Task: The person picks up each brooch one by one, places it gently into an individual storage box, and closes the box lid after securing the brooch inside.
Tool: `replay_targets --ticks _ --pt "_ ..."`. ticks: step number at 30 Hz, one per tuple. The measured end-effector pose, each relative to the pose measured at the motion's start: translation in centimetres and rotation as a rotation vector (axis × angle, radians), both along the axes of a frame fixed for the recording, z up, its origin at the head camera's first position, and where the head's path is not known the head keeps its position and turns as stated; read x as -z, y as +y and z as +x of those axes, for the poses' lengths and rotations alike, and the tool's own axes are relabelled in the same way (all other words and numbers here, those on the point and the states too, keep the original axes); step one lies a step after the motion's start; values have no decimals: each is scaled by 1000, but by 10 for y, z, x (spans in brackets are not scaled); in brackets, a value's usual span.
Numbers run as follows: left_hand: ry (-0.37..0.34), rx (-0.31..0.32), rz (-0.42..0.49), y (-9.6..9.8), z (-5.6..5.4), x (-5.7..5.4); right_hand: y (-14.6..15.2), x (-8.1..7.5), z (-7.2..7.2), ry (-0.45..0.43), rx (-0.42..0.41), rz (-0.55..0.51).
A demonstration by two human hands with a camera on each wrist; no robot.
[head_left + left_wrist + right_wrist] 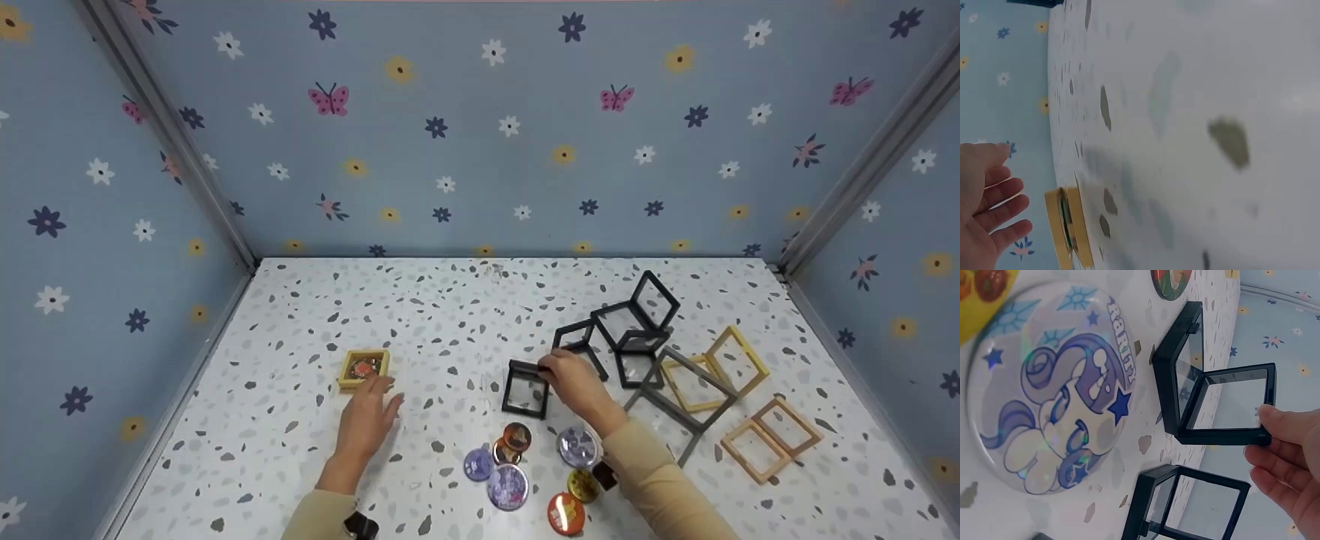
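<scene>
My right hand (576,384) pinches the edge of one half of a small black display frame (1219,437). That frame stands hinged open, its other half on the table and clear film in both halves. My left hand (362,426) reaches with relaxed fingers to the near side of a closed yellow display frame (345,375) that has a round red-and-dark badge (364,367) inside. In the left wrist view the fingers are beside the yellow frame (1075,225) and hold nothing. Close to the right wrist lies a large purple pony badge (1055,388).
Several round badges lie at the front, among them a purple one (508,487) and an orange one (566,514). To the right are more open frames: black (592,316), grey (694,426), yellow (757,365) and light brown (784,452). Patterned walls (480,150) enclose the speckled table (442,315).
</scene>
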State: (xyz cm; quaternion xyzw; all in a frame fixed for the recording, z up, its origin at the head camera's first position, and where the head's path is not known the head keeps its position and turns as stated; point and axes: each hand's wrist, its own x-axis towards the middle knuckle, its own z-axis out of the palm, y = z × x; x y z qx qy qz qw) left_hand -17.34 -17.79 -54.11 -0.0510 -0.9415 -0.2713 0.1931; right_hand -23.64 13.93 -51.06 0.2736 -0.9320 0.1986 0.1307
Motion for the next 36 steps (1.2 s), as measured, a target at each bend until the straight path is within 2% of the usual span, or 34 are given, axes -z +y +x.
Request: replay_targets --ticks 6,15,19,23,25,32,36 --pt "-87 20 76 36 13 -2 3 2 5 14 0 -35" --pt "-67 82 97 88 30 -6 4 3 12 -8 16 -44" --pt "-73 108 101 109 34 -3 5 3 12 -15 25 -49" --pt "-30 143 109 126 37 3 5 3 13 -15 25 -58" --pt "-31 157 102 133 38 6 5 3 13 -9 22 -56" --pt "-130 170 81 150 35 14 4 4 12 33 4 -46" --pt "-142 169 36 157 31 16 4 4 11 42 4 -43"
